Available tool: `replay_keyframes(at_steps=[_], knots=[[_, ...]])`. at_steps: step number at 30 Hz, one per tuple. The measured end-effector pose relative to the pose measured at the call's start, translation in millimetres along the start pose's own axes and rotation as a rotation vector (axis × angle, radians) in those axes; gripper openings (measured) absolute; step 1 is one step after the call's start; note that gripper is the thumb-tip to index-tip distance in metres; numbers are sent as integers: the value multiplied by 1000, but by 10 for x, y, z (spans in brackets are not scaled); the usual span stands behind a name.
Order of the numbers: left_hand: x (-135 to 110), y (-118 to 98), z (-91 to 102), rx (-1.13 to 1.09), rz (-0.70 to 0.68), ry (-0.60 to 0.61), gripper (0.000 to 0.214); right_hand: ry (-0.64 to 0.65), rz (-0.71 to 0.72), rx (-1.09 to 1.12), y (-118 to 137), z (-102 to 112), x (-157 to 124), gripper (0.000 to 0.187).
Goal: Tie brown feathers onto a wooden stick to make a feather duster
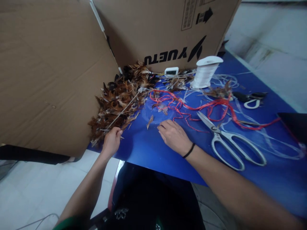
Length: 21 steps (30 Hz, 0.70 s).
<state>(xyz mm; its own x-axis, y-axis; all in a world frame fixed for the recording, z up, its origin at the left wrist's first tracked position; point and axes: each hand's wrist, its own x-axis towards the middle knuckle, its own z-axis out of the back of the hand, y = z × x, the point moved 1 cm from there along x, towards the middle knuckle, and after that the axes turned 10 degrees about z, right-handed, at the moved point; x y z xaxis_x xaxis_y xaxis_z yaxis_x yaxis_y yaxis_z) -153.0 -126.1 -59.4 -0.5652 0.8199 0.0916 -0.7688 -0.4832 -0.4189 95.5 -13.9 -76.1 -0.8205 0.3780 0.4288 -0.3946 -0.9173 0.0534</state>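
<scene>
My left hand (112, 141) is at the table's front left edge, its thumb and fingers pinched on a brown feather (128, 122). A small pale tip sticks out past the thumb. Right beside it lies a heap of brown feathers (120, 102) with a thin stick (123, 110) across it. My right hand (174, 134), with a black band at the wrist, rests low over the blue table with its fingers curled together; anything between the fingertips is hidden. Just left of those fingers is a loose feather (150, 122).
Large metal scissors (222, 135) lie partly spread beside my right forearm. Tangled red string (216, 103) crosses the blue table (148, 153). Behind stand a white ribbon spool (205, 75) and a small white display device (171, 72). Cardboard panels (52, 64) wall the left and back.
</scene>
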Motion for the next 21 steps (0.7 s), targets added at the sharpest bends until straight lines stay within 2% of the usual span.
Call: replay_keyframes(at_steps=[2, 4, 7, 11, 14, 17, 21], knots=[[-8, -113, 12, -327, -5, 98, 23, -94, -23, 102, 9, 25, 12, 19], [-2, -288, 1, -623, 4, 259, 28, -194, -56, 284, 17, 37, 30, 18], [38, -602, -57, -875, -7, 495, 32, -251, -186, 625, 16, 11, 62, 15], [135, -956, -233, -947, -73, 677, 35, -276, -417, 1043, -32, -53, 97, 19], [213, -1144, -397, -957, -117, 749, 38, -360, -494, 1261, -91, -67, 105, 30], [273, -1275, -527, -977, -128, 814, 38, -436, -534, 1333, -153, -59, 105, 33], [317, -1360, -668, -988, -168, 881, 34, -544, -630, 1278, -238, -48, 105, 25]])
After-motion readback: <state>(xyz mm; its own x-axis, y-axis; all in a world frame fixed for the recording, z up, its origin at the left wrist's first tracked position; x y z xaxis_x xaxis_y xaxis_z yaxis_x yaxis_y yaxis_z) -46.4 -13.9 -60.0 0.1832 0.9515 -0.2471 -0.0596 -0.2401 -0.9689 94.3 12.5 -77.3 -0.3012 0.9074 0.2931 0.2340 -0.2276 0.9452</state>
